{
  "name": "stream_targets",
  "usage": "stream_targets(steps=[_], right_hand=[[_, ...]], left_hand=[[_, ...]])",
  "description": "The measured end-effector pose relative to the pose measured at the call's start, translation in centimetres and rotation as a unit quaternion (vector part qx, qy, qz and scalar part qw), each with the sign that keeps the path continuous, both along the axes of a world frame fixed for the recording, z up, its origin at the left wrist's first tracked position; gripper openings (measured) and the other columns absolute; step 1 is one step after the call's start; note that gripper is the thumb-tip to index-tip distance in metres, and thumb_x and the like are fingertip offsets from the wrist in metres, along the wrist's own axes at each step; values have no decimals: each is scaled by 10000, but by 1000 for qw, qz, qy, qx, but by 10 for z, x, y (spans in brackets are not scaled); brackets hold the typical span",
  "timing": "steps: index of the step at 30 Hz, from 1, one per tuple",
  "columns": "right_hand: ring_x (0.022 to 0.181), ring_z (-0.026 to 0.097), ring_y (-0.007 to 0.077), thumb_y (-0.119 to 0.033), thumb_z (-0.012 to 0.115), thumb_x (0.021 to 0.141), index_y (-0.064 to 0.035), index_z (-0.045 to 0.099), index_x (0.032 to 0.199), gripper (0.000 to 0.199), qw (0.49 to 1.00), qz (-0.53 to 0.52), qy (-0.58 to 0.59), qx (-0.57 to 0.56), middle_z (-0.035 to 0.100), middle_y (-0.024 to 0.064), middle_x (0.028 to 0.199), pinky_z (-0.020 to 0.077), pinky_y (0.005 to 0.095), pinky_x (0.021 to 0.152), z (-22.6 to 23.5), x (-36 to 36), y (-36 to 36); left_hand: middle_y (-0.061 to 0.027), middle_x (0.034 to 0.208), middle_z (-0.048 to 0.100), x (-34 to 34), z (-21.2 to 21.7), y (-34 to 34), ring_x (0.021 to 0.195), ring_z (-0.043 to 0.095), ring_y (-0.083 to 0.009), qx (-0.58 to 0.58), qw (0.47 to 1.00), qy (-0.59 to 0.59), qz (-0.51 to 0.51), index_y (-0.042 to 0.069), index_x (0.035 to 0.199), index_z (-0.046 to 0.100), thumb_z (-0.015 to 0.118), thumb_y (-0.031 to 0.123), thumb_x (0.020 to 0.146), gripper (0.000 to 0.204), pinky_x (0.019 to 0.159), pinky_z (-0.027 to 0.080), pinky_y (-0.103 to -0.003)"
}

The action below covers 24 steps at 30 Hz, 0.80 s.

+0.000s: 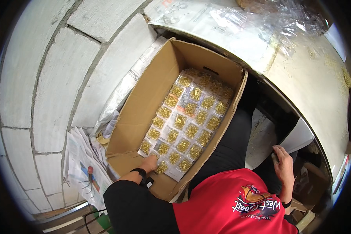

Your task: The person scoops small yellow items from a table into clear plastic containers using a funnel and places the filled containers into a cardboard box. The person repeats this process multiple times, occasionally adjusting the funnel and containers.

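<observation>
Our left hand (148,163) is among the clear packets (179,121) at the carton's (144,101) near left corner; we cannot tell whether its fingers grip one. Each packet looks light, soft and slippery, probably best pinched by an edge. Inside, they lie in rows, holding gold-coloured metal pieces (191,130). Our right hand's (283,165) fingers sit together near a white sheet (299,136), perhaps holding nothing.
</observation>
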State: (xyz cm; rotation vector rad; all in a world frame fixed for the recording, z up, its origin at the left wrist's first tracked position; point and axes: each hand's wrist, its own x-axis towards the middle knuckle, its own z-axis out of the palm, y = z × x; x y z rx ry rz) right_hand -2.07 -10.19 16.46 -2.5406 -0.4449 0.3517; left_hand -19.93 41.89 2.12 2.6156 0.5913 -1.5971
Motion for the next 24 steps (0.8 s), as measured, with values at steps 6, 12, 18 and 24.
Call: stream_targets(steps=[6, 12, 18, 24], right_hand=[[979, 577, 392, 28, 589, 758, 33, 565, 1076, 319, 1000, 1, 5, 15, 593, 208, 1074, 475, 397, 830, -3, -6, 2], [973, 584, 385, 16, 584, 795, 32, 576, 1065, 271, 1000, -4, 2, 6, 599, 208, 1051, 472, 385, 832, -5, -6, 1], [1000, 572, 394, 32, 554, 807, 39, 565, 1091, 284, 1000, -1, 20, 18, 590, 213, 1082, 461, 381, 859, -9, -10, 0], [996, 568, 397, 38, 554, 803, 40, 563, 1089, 286, 999, 16, 26, 33, 589, 209, 1079, 461, 384, 849, -7, -6, 7]], left_hand=[[-175, 1022, 656, 1, 1, -7, 981, 630, -318, 37, 999, -18, 9, 48, 947, 686, 606, 146, 729, 251, 836, 500, -404], [-178, 925, 672, -7, 2, -11, 898, 652, -331, 41, 999, -20, -7, 56, 871, 704, 615, 148, 735, 187, 772, 519, -424], [-133, 963, 683, 20, 20, -6, 901, 664, -289, 71, 997, 34, 2, 61, 902, 702, 651, 132, 732, 191, 741, 528, -399], [-112, 918, 694, 26, 36, -22, 837, 674, -271, -49, 979, 184, 78, 47, 878, 703, 786, 293, 653, 343, 710, 530, -376]])
